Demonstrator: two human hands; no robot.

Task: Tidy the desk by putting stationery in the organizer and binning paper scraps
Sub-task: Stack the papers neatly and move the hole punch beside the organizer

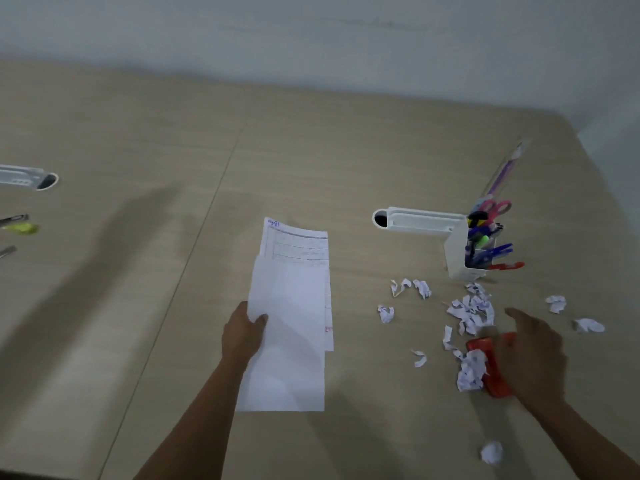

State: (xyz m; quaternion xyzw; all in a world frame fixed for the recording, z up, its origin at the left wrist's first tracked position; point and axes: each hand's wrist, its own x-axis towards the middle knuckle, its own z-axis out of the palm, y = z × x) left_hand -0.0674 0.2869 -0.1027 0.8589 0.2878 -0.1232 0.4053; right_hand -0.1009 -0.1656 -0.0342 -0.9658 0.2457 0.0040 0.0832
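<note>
Sheets of paper [291, 320] are pinched in my left hand [244, 332]; my right hand [533, 355] lies spread on the red stapler [491, 370], its grip unclear.

Left hand [244, 332] gripping papers [291, 317], scraps [471, 311] scattered

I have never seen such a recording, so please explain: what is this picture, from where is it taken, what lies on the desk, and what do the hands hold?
There is one picture, from a camera worn on a person's head, looking down at their own bare hands; no machine is here. The left hand holds a few paper sheets by their edge. The right hand is at a red object, blurred, so a grip is unclear. Torn paper scraps lie on the wooden desk. Beyond them stands a white organizer with pens and pink scissors. More pens lie far left.
</note>
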